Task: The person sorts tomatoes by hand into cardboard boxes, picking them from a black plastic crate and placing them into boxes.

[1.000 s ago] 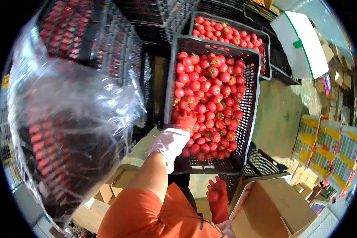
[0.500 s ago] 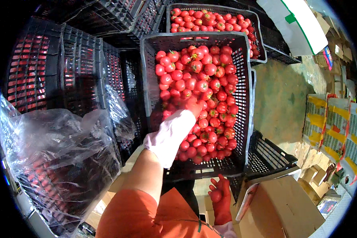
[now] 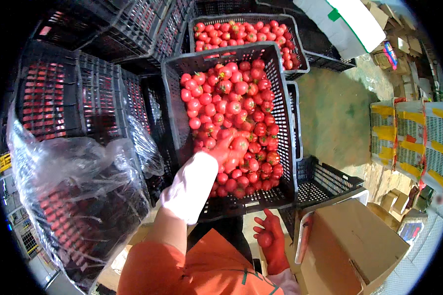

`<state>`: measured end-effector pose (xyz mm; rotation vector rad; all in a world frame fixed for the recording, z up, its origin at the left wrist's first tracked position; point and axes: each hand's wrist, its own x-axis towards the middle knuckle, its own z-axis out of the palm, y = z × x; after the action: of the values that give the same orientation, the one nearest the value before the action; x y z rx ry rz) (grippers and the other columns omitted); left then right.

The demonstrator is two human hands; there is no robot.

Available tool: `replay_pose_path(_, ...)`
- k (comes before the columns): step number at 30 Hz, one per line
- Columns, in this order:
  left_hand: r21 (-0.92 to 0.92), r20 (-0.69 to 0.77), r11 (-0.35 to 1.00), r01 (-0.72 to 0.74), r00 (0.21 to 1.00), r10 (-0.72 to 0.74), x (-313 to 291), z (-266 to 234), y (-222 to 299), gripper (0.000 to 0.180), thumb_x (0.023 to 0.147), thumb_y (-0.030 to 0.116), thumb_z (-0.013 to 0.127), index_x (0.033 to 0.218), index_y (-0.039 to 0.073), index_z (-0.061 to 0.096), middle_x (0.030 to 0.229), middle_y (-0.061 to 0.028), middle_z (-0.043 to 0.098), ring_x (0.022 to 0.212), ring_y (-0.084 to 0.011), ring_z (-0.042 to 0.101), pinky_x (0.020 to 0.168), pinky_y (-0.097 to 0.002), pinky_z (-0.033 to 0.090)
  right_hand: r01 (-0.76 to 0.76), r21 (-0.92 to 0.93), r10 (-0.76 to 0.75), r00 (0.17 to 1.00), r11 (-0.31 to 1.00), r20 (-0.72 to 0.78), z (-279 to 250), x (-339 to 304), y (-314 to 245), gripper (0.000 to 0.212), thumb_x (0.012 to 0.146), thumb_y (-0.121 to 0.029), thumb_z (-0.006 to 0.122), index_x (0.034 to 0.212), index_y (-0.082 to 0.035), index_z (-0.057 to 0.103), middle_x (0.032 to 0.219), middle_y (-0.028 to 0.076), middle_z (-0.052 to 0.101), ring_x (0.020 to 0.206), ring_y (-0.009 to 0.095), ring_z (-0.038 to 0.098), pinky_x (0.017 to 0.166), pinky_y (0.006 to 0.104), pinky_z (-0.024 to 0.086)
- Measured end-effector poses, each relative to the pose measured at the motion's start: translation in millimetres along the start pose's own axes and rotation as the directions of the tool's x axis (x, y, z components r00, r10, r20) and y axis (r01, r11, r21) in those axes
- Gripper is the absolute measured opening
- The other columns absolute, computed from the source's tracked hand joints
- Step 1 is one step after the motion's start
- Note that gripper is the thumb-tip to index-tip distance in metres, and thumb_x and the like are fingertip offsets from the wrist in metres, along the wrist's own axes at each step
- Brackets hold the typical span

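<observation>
Left hand (image 3: 221,153) closed on one tomato (image 3: 240,143), right hand (image 3: 275,246) cradling a second tomato (image 3: 265,239)

The left hand, in a red glove with a long pale cuff (image 3: 192,187), reached over a dark perforated crate (image 3: 281,105). Its thumb and fingers were clamped on the tomato, which sat at the far right side of the grip. All around and under this grip spread a heap of red tomatoes (image 3: 248,110), some with green tops.

The right hand, gloved the same way, was nearer the body, just outside the crate's near edge. Its fingers were loosely curled and partly spread, and the second tomato lay against its palm. Directly right of that grip stood an open cardboard box (image 3: 359,231). Beyond the box, to the right of the left hand, was a low black crate (image 3: 325,182).

Farther ahead of the left-hand grip, past the first crate's far rim, came another tomato crate (image 3: 300,49), also loaded with red fruit. Left of the grip rose stacked crates (image 3: 98,98), partly draped with a clear plastic sheet (image 3: 93,162). Well off to the right of both hands stood grey-and-yellow bundles (image 3: 408,137), and a white panel (image 3: 339,22) with a green edge was ahead and to the right.
</observation>
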<state>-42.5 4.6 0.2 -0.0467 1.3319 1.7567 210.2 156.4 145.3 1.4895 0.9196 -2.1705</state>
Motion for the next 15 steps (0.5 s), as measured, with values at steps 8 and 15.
replay_pose_path(8,-0.277,0.142,0.961,-0.010,0.989,0.051,-136,73,59,0.064,0.078,0.015,0.069,0.135,0.008,0.040,0.114,-0.0149,0.062,0.077,-0.0233,0.064,0.068,-0.0336,0.053,0.248,-0.114,-0.193,0.914,0.962,0.356,34,-52,-38,0.084,0.084,-0.057,0.063,0.147,-0.011,0.032,0.119,0.013,0.059,0.086,0.018,0.062,0.070,0.0303,0.052)
replay_pose_path(15,-0.636,0.250,0.766,-0.096,0.913,0.322,-180,120,67,0.057,0.090,0.052,0.054,0.123,0.006,0.053,0.100,-0.0147,0.064,0.064,-0.0258,0.062,0.063,-0.0344,0.053,0.203,0.121,-0.233,0.746,0.972,0.623,28,-83,-31,0.076,0.091,-0.062,0.047,0.145,-0.010,0.035,0.133,0.013,0.055,0.091,0.020,0.066,0.067,0.0287,0.055)
